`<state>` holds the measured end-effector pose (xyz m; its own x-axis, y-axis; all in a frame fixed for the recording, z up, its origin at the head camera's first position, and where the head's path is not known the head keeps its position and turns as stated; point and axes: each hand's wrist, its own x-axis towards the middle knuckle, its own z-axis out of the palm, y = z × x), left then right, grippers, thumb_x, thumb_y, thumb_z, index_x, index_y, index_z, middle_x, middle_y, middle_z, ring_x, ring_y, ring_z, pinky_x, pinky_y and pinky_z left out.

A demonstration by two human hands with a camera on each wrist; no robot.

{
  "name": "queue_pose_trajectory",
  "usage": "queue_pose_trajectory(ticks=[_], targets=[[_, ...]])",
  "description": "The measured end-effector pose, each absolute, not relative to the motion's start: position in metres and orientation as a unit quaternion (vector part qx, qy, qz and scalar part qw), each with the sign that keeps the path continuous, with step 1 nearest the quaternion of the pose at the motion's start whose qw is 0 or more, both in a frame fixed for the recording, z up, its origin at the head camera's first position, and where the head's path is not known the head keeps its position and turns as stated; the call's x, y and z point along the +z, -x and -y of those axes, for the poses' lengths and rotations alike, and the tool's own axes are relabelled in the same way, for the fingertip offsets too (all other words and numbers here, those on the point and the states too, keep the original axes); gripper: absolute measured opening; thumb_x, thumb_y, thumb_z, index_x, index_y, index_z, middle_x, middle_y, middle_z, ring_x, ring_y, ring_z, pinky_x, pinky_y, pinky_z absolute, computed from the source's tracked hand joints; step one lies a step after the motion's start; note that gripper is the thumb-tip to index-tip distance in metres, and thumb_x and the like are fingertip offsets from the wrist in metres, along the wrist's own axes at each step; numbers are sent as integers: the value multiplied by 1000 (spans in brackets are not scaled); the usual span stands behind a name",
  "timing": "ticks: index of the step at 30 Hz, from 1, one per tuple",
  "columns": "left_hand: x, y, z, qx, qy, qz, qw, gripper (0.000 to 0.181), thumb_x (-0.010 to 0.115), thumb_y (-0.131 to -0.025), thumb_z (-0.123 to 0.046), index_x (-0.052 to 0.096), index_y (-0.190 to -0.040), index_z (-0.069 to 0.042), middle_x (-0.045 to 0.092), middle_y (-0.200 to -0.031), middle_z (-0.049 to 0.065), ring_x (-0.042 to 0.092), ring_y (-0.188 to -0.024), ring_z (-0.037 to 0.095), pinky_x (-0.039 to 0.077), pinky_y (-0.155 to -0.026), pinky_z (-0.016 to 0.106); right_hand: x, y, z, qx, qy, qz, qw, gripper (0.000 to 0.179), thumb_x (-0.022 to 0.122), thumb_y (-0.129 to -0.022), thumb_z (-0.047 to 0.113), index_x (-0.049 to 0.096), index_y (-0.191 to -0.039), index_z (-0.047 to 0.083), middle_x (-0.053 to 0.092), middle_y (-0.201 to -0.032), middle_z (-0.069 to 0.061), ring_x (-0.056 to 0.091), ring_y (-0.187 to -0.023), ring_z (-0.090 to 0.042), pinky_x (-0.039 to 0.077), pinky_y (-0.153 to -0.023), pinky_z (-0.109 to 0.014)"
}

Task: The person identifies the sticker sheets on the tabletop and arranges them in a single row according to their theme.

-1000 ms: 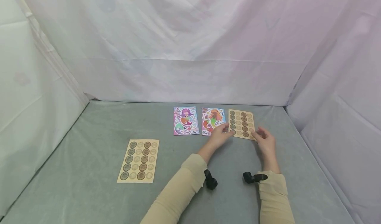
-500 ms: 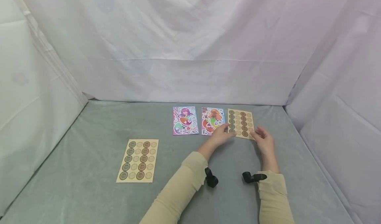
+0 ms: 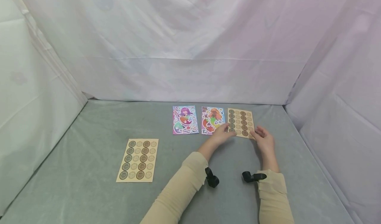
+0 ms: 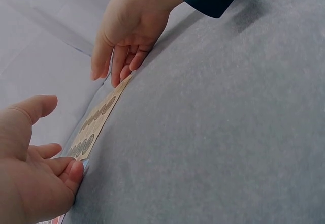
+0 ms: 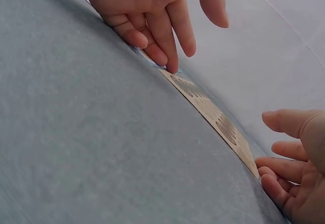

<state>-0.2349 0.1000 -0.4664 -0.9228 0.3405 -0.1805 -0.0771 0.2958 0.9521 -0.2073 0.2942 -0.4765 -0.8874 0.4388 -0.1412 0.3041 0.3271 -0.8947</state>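
A tan sticker sheet (image 3: 240, 120) with rows of round brown and pale stickers lies flat at the back right. My left hand (image 3: 219, 135) touches its left edge, fingers relaxed and thumb apart, overlapping the mermaid sticker sheet (image 3: 213, 118) beside it. At the opposite edge is my right hand (image 3: 264, 140), its fingertips right at the lower right corner. Both wrist views show the tan sheet (image 4: 94, 125) low between the two hands, with fingertips against its ends and thumbs raised. Part of the mermaid sheet is hidden behind the left hand.
A second mermaid sticker sheet (image 3: 185, 120) lies further left in the same row. Nearer, at left, is another tan sheet of round stickers (image 3: 138, 160). White curtains (image 3: 184, 78) border the grey cloth-covered table (image 3: 89, 171) at the back and sides.
Almost nothing differs; both hands stay at the edges of the tan sticker sheet. The whole head view has shifted very slightly.
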Motion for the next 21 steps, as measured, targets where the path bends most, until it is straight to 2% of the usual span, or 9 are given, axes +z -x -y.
queue_pose_trajectory(ticks=[8, 16, 21], targets=[[-465, 234, -101, 596, -70, -779, 183, 63, 65, -89, -31, 45, -142, -7, 47, -142, 12, 42, -130, 27, 36, -105, 42, -474, 208, -294, 549, 229, 801, 61, 61, 63, -93, 24, 39, -145, 2, 46, -141, -19, 44, -129, -31, 38, -103, -44], [-465, 233, -103, 631, -54, -755, 169, 59, 68, -88, -24, 48, -139, -4, 52, -136, 12, 47, -126, 28, 38, -104, 39, -472, 206, -293, 560, 231, 793, 67, 58, 62, -94, 22, 40, -144, 3, 48, -139, -20, 46, -127, -31, 39, -101, -43], [-467, 233, -104, 641, -35, -749, 163, 56, 68, -87, -23, 51, -137, -6, 54, -135, 9, 48, -125, 26, 39, -103, 39, -470, 205, -291, 558, 235, 793, 72, 57, 62, -93, 23, 42, -143, 3, 49, -138, -20, 48, -125, -30, 43, -94, -35]])
